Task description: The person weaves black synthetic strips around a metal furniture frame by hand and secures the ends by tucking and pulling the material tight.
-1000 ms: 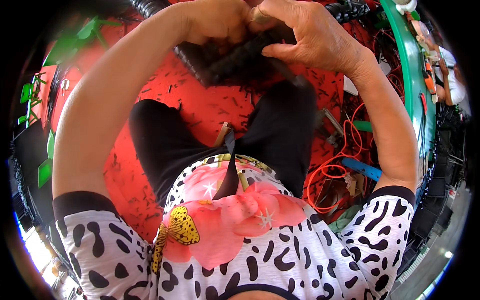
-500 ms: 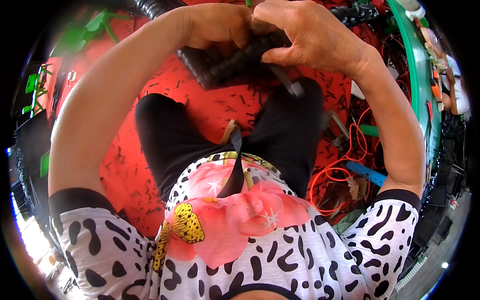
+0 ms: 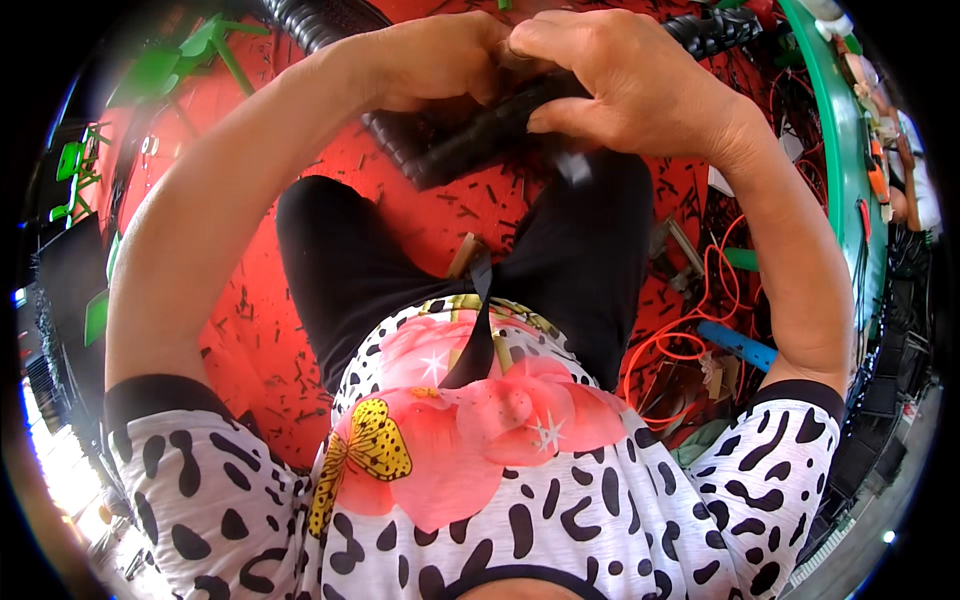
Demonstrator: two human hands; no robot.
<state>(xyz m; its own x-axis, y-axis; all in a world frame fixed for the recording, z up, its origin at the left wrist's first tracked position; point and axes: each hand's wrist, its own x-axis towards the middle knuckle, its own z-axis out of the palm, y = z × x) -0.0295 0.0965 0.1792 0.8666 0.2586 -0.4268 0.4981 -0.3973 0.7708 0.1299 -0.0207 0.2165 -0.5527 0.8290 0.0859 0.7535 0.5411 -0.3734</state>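
A black frame (image 3: 432,162), its bars wound with overlapping flat black strip, lies across the space beyond my knees. My left hand (image 3: 440,65) is closed on it near the top of the view, with the fingertips curled under and partly hidden. Right beside it, my right hand (image 3: 630,85) curves around the same bar, thumb on the near side and fingers on the far side, closed on black strip. Below that thumb a loose strip end (image 3: 573,168) hangs, smeared by motion. The exact grip between the two hands is dark and hard to make out.
Short black scraps litter the red floor covering (image 3: 260,330). An orange-red cord (image 3: 690,325) coils at right by a blue tube (image 3: 735,345). A green table edge (image 3: 835,120) runs along the right, with another person (image 3: 915,170) beyond. A green chair (image 3: 170,65) stands far left.
The loose strip end has swung left and up, off my right knee. The frame shifts slightly right and down in view. Both hands keep nearly the same place and grip.
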